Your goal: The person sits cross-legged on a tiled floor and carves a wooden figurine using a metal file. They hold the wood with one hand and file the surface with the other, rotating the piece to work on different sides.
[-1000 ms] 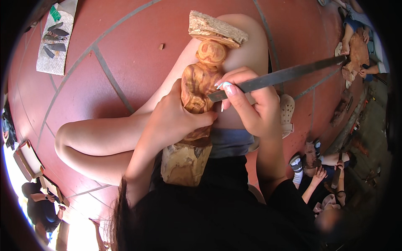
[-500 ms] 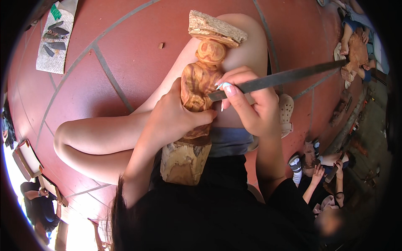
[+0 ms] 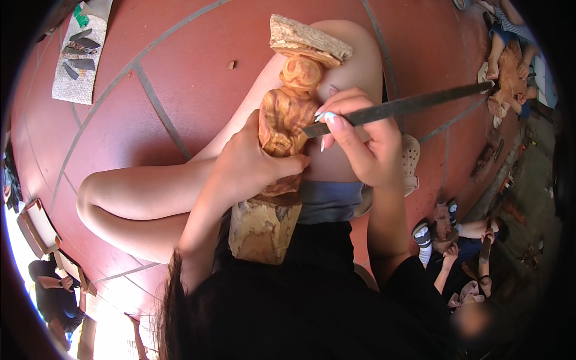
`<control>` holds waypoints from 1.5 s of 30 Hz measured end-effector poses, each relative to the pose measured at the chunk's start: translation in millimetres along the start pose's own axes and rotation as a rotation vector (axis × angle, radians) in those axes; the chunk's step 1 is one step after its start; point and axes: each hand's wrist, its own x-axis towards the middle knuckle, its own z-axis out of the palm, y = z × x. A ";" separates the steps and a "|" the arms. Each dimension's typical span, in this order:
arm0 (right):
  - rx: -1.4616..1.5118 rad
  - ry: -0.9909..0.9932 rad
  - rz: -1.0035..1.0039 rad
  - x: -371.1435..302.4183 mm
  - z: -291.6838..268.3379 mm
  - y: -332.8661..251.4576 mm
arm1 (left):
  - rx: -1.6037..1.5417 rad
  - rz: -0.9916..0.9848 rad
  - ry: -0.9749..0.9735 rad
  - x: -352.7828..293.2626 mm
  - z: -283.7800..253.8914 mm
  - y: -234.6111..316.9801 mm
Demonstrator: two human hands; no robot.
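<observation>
A: What is the wooden figure (image 3: 287, 129) looking like, and where is it lying?

B: It is a tall carving of orange-brown, strongly grained wood, lying across the seated person's bare legs. A rounded head is sitting under a rough bark cap (image 3: 307, 41); the uncut pale block at its base (image 3: 262, 227) is resting against the dark shirt.

A: How are the hands sitting on it?

B: The left hand (image 3: 249, 165) is wrapping the figure's lower body, fingers curled close together, thumb lying across the front. The right hand (image 3: 363, 141) is pinching a long flat metal chisel (image 3: 396, 108) between thumb and fingertips, its tip apparently touching the torso, though the contact point is small.

A: And around them?

B: A grey cloth bearing dark blades (image 3: 78, 54) is lying on the red tiled floor (image 3: 180, 66).
</observation>
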 end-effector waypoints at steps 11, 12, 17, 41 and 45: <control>0.031 0.122 0.050 -2.1 -8.8 -1.6 | 0.046 0.001 0.001 -5.9 -3.6 -3.0; 0.062 0.163 0.078 -2.0 -10.3 -2.6 | 0.058 -0.009 -0.002 -6.7 -3.2 -2.6; 0.020 0.058 -0.026 -0.6 -6.6 -2.5 | 0.084 -0.046 -0.031 -8.4 -0.4 0.6; 0.345 0.019 0.210 0.8 -18.7 -43.0 | -0.124 -0.027 -0.133 -39.8 0.2 34.1; 0.271 0.181 0.257 11.9 -32.1 -38.4 | -0.065 -0.046 -0.104 -42.8 -0.8 44.9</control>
